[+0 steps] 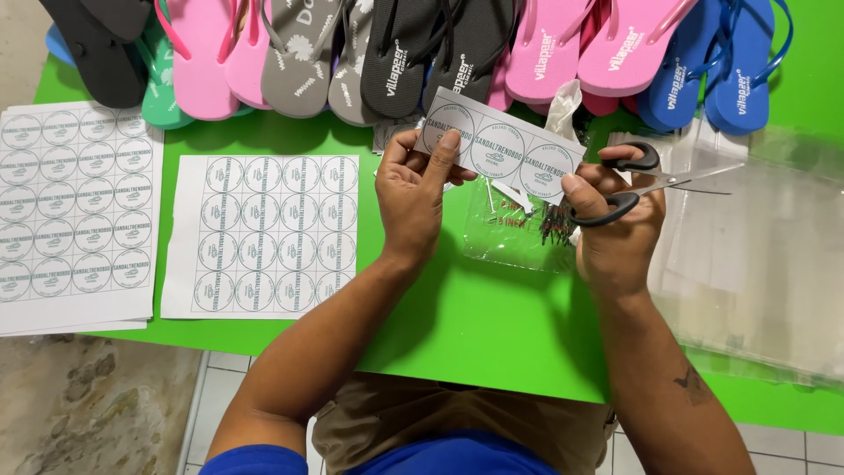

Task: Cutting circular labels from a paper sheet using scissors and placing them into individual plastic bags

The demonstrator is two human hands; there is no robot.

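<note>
room: bare green table (492,325) near the person, flip-flops (396,53) crowding the far edge
left hand (413,198): pinching the label strip (501,145) at its left end
right hand (615,215): gripping scissors (646,180), blades probably apart, thumb touching the strip's right end

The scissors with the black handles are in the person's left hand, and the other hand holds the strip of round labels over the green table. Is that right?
Not quite. The head view shows the scissors in the right hand, not the left. The left hand pinches one end of the strip of round labels, with the right thumb touching its other end, above the green table.
</note>
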